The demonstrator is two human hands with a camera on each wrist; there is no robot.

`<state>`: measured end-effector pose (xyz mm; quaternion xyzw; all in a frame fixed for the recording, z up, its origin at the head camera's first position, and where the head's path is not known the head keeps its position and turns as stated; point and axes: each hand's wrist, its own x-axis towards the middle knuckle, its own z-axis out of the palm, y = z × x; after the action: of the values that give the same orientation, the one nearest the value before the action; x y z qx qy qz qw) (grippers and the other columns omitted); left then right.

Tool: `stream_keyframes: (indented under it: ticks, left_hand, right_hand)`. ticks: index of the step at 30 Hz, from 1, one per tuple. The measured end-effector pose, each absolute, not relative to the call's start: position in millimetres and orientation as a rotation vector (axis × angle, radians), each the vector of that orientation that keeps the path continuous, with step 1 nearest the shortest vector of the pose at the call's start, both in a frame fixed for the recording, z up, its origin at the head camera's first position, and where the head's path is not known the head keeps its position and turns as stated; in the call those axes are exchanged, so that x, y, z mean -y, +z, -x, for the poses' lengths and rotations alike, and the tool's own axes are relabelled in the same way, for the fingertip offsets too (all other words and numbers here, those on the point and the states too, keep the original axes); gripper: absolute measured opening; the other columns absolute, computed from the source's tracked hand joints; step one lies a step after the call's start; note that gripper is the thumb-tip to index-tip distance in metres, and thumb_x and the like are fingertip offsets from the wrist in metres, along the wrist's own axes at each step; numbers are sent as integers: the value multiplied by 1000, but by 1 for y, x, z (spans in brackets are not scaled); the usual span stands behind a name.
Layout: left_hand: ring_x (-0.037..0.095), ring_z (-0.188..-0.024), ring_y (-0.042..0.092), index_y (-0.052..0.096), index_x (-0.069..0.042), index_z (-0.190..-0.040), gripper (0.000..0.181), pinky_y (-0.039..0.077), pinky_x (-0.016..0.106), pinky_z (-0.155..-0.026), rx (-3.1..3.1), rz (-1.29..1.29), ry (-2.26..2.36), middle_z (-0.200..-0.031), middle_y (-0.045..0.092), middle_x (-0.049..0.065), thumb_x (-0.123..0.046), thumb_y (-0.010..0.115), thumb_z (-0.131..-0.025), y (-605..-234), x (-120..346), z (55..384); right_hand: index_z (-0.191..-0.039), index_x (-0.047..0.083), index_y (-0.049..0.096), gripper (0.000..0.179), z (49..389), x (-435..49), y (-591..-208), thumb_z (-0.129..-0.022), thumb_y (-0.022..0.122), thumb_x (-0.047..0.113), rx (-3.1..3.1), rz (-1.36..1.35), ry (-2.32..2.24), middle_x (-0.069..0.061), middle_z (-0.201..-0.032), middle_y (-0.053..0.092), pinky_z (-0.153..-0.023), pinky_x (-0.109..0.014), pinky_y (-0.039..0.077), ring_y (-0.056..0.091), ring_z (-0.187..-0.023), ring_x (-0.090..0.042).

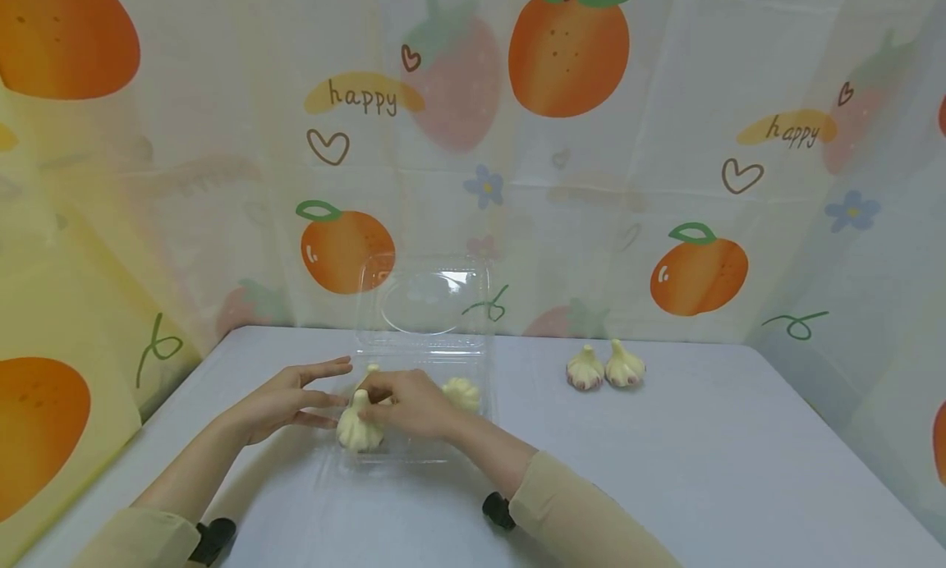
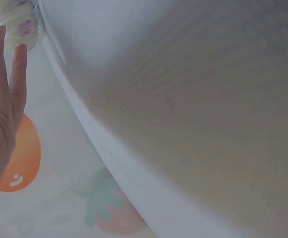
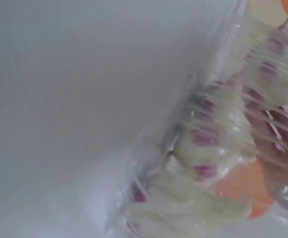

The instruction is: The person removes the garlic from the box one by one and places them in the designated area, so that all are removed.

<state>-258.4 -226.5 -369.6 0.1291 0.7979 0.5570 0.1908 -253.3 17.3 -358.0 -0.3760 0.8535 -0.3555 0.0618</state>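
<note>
A clear plastic box [image 1: 414, 455] stands on the table with its lid [image 1: 424, 301] raised at the back. At its front left corner, my right hand [image 1: 414, 404] pinches a garlic bulb [image 1: 360, 427] near its neck. Another bulb [image 1: 462, 394] sits in the box on the right, and part of one more [image 1: 373, 369] shows behind the right hand. Just left of the box, my left hand [image 1: 291, 397] is held with its fingers spread, nearest the pinched bulb. Through the clear plastic, the right wrist view shows purple-marked garlic bulbs [image 3: 208, 134] and part of the hand.
Two garlic bulbs [image 1: 585, 368] [image 1: 625, 364] stand side by side at the back right of the white table [image 1: 665, 469]. A fruit-printed curtain [image 1: 591, 207] hangs behind the table and along its sides.
</note>
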Motion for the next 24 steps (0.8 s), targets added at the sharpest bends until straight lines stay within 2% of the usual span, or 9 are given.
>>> stream_keyframes:
  ticks: [8,10,13,16,17,21,23,24]
  left_hand:
    - [18,-120,61,30,-1,-154,71,62,38,-92,-2229,-385,1572,-168,11,14,-15,64,-94,-367,228,258]
    - [23,-125,57,30,-1,-154,71,62,38,-92,-2234,-380,1569,-168,11,14,-15,64,-94,-368,228,258]
    - [34,-138,45,31,-2,-154,71,62,38,-91,-2229,-373,1576,-168,11,13,-15,65,-93,-368,227,258]
    - [41,-147,28,32,-3,-154,70,62,38,-91,-2223,-366,1588,-168,11,12,-14,66,-93,-368,226,257]
    - [42,-147,27,32,-3,-154,71,62,38,-91,-2220,-365,1592,-168,11,12,-14,66,-93,-368,226,257]
    - [40,-144,34,32,-3,-154,71,62,38,-91,-2225,-363,1594,-168,11,12,-14,67,-92,-368,226,257]
    - [37,-140,40,32,-2,-154,72,62,38,-91,-2229,-363,1589,-168,10,12,-15,67,-92,-369,226,257]
    - [35,-139,43,32,-2,-154,72,62,38,-91,-2231,-362,1586,-168,10,12,-15,67,-92,-369,226,257]
  right_hand:
    - [-107,23,69,15,252,-26,-345,-95,63,29,-2565,1099,-1110,4,-112,75,-92,-19,54,66,-107,-5]
    - [-109,23,69,17,253,-28,-345,-96,63,31,-2567,1096,-1119,3,-114,74,-94,-21,54,66,-109,-6]
    - [-110,23,69,19,254,-31,-346,-95,62,31,-2565,1085,-1137,3,-115,74,-96,-23,54,67,-110,-8]
    - [-111,24,69,19,254,-35,-346,-95,63,31,-2553,1041,-1176,2,-114,74,-88,-21,56,67,-107,-8]
    - [-111,25,70,18,254,-36,-346,-94,64,30,-2539,1023,-1201,2,-113,75,-83,-21,57,68,-101,-8]
    - [-106,26,71,15,255,-43,-345,-93,65,27,-2484,951,-1302,1,-109,75,-65,-25,59,65,-85,-8]
    - [-104,27,71,13,256,-47,-344,-93,65,26,-2492,943,-1317,1,-108,74,-67,-26,59,66,-85,-9]
    - [-103,28,71,12,256,-49,-343,-93,65,27,-2509,940,-1308,2,-108,74,-71,-26,59,66,-90,-8]
